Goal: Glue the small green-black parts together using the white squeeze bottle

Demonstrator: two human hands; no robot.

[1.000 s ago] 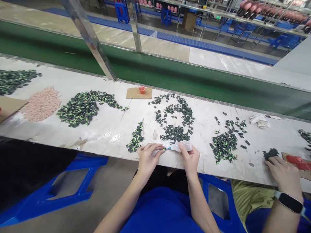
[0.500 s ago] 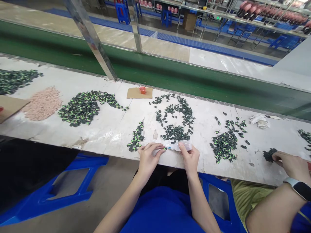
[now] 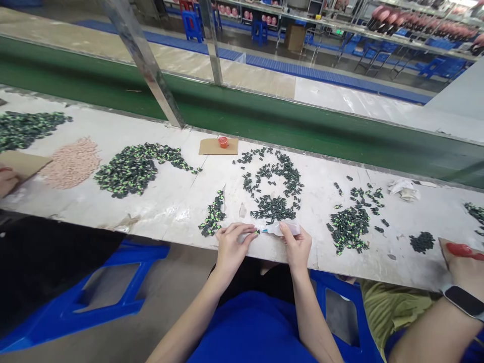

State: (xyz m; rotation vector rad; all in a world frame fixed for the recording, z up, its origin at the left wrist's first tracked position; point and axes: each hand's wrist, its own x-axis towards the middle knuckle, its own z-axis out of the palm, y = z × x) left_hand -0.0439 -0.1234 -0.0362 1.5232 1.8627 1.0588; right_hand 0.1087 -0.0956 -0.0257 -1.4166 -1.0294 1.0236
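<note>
My left hand (image 3: 232, 244) is closed, pinching a tiny black-and-green part (image 3: 258, 232) between thumb and fingertips at the table's near edge. In my right hand (image 3: 298, 247) a translucent white squeeze bottle (image 3: 278, 228) lies almost level, its blue tip pointing left, close to the small part; whether they touch I cannot tell. Just beyond the bottle spreads a pile of small dark green pieces (image 3: 274, 206). Left of it, beyond my left hand, lies a smaller heap of black-and-green parts (image 3: 214, 214).
A small red cup (image 3: 223, 142) stands on cardboard (image 3: 207, 146) at the back. Leftward lie a larger black-green heap (image 3: 126, 171) and pink pieces (image 3: 71, 164). A co-worker's hand (image 3: 463, 269) is at the right by something red; another person's hand (image 3: 7, 180) shows far left.
My hands hold almost the same pose. The right-hand co-worker's hand has left the small dark pile and moved right. At the far left another person's hand has come into view.
</note>
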